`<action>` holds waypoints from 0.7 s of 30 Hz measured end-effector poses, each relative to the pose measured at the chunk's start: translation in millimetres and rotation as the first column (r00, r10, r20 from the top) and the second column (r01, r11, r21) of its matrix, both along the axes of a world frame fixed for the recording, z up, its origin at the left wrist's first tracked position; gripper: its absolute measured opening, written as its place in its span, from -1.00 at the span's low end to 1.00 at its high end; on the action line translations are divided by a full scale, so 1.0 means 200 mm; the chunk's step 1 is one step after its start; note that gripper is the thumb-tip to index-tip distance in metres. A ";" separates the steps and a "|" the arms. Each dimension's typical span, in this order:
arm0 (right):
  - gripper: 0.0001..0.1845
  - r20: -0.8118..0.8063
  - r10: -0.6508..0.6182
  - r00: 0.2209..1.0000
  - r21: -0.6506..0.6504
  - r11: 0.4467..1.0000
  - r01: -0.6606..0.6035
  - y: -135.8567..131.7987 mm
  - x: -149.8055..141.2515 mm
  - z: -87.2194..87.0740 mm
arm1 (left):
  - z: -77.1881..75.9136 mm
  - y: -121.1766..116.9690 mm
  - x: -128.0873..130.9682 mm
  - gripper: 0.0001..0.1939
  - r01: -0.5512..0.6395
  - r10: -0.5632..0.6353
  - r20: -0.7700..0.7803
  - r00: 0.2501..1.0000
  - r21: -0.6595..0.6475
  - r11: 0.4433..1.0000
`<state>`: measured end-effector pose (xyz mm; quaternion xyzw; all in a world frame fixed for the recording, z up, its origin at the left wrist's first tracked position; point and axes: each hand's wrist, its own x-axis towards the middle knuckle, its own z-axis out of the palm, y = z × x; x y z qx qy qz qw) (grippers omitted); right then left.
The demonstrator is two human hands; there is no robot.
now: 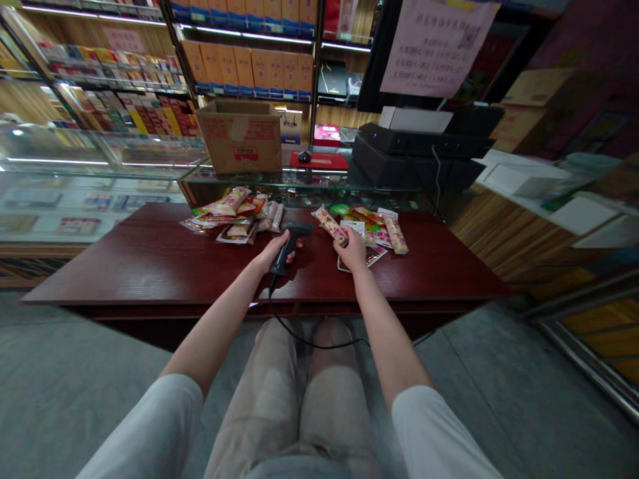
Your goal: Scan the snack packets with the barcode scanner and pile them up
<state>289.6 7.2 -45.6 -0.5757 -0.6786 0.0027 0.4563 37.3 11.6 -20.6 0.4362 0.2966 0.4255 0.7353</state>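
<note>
My left hand (275, 251) is wrapped round the grip of a black handheld barcode scanner (285, 256), whose head points right. A cable runs from its base down over the table edge. In my right hand (353, 250) is a long wrapped snack bar (327, 223), tilted, with its far end toward the scanner's side. Under and beside that hand lie several snack packets (367, 216), and another wrapped bar (396, 234) rests at their right. A larger heap of snack packets (232, 211) sits left of the scanner.
The dark red table (164, 266) meets a glass counter (309, 189) behind it. On the counter stand an open cardboard box (242, 143), a computer mouse (304, 157) on a red mat and a black machine (419, 156). A monitor (449, 46) carries a paper notice.
</note>
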 end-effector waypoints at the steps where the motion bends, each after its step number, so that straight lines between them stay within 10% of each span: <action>1: -0.56 -0.016 0.007 1.000 0.002 1.000 -0.007 0.00 0.00 0.00 | -0.01 0.00 0.00 -0.53 0.005 -0.005 0.007 1.000 0.010 1.000; 15: -0.56 -0.069 0.074 0.995 0.038 0.997 -0.071 -0.02 0.02 0.00 | 0.02 -0.05 -0.01 -0.50 -0.010 0.006 0.071 0.997 0.047 0.999; 21: -0.60 -0.377 0.040 0.925 0.004 0.999 -0.042 0.00 0.03 -0.01 | 0.07 -0.10 -0.01 -0.52 -0.023 0.024 0.067 0.997 -0.013 1.000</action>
